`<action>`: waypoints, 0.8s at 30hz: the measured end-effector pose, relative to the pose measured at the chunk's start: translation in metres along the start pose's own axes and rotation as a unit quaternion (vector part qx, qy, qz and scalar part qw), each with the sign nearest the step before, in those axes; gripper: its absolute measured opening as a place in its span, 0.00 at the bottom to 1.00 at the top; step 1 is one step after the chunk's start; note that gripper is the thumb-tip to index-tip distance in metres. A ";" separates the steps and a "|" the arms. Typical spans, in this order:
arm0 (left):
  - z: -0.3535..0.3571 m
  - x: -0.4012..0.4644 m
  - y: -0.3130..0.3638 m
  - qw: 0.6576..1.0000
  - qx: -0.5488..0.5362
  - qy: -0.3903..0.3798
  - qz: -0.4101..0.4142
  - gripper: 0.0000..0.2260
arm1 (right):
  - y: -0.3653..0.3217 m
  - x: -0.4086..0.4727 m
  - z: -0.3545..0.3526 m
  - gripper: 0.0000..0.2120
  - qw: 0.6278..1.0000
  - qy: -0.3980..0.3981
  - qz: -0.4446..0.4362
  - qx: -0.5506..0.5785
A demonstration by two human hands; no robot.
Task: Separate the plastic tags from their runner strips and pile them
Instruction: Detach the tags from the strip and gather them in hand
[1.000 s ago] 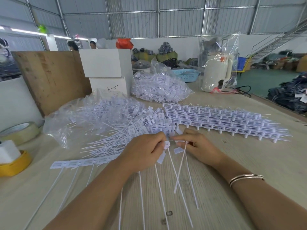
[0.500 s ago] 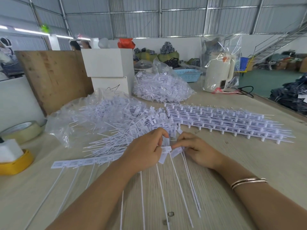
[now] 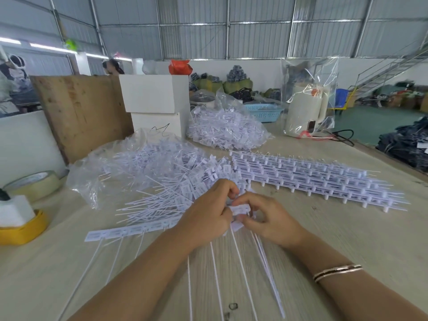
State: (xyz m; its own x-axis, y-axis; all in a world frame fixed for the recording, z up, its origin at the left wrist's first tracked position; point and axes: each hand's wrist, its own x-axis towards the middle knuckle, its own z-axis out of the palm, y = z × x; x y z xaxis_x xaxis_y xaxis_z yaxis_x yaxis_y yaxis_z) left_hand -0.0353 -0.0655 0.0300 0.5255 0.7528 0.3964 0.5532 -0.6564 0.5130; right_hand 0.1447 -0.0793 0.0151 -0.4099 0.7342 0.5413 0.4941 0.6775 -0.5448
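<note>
Both hands pinch one tag (image 3: 240,208): left hand (image 3: 206,218) steadies the strip (image 3: 129,231), right hand (image 3: 268,218) holds the tag head. Tails (image 3: 240,269) trail toward the viewer on the surface (image 3: 347,232). Loose pile (image 3: 166,181) lies just beyond. Judged light, thin, springy; best taken at the stiff head, not the tail.

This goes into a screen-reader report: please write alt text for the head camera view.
Both hands meet at the table's middle, the left hand and right hand pinching white plastic tags whose thin tails fan toward the viewer. Behind lie a loose tag pile, stacked runner strips and a bagged heap.
</note>
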 end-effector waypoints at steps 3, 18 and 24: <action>-0.008 0.010 0.006 0.999 0.012 -0.031 0.003 0.14 | 0.006 -0.002 -0.002 0.14 0.994 0.068 0.040 0.075; 0.001 -0.009 -0.005 0.980 0.183 0.050 0.056 0.13 | 0.010 -0.002 -0.002 0.08 0.987 0.042 0.070 0.137; -0.004 -0.015 -0.011 0.988 0.143 0.038 0.045 0.11 | 0.011 -0.002 -0.005 0.20 0.957 0.043 0.080 0.274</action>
State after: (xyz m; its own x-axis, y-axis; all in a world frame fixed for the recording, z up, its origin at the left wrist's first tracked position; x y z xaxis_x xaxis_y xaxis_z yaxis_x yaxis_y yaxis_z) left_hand -0.0518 -0.0687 0.0213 0.5361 0.6859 0.4921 0.6725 -0.6994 0.2422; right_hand 0.1544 -0.0733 0.0111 -0.2861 0.8398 0.4613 0.0579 0.4957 -0.8665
